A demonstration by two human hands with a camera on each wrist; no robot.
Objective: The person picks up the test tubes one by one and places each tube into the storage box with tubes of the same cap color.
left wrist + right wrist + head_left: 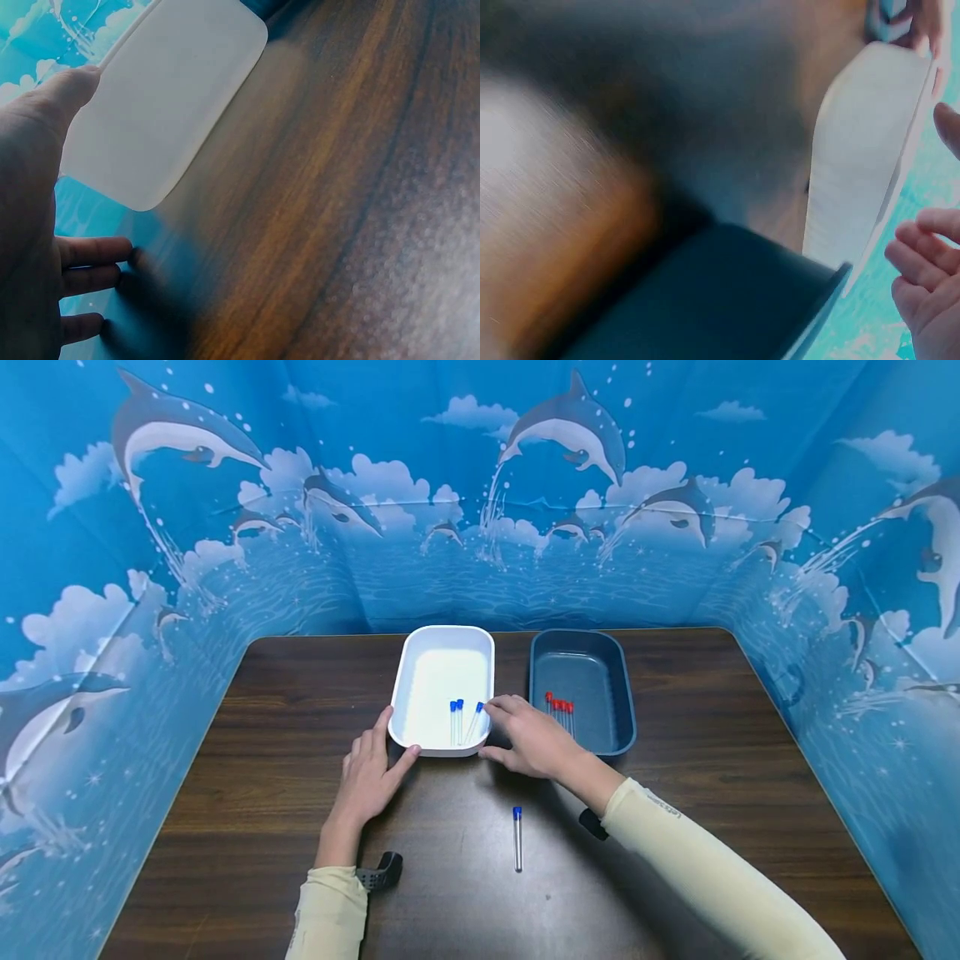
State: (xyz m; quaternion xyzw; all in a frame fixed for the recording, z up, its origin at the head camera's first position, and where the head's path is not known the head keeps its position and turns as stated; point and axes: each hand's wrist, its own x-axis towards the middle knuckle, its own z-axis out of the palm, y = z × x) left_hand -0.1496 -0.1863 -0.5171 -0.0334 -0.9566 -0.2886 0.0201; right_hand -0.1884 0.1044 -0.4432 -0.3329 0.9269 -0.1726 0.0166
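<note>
Beside the white tray, my left hand has its fingers spread at the near left corner. Its thumb rests at the tray's rim. Over the near right corner of that tray is my right hand, its fingers loosely bent and nothing visible between fingers and thumb in the right wrist view. Close to its fingertips, a clear test tube with a blue cap leans inside the tray. Two more blue-capped test tubes lie left of it. Another blue-capped test tube lies on the table, nearer the body.
To the right of the white tray stands a dark blue-grey tray holding several red-capped test tubes. Both trays sit toward the back of the dark wooden table. A dolphin-print curtain surrounds the table at the back and sides.
</note>
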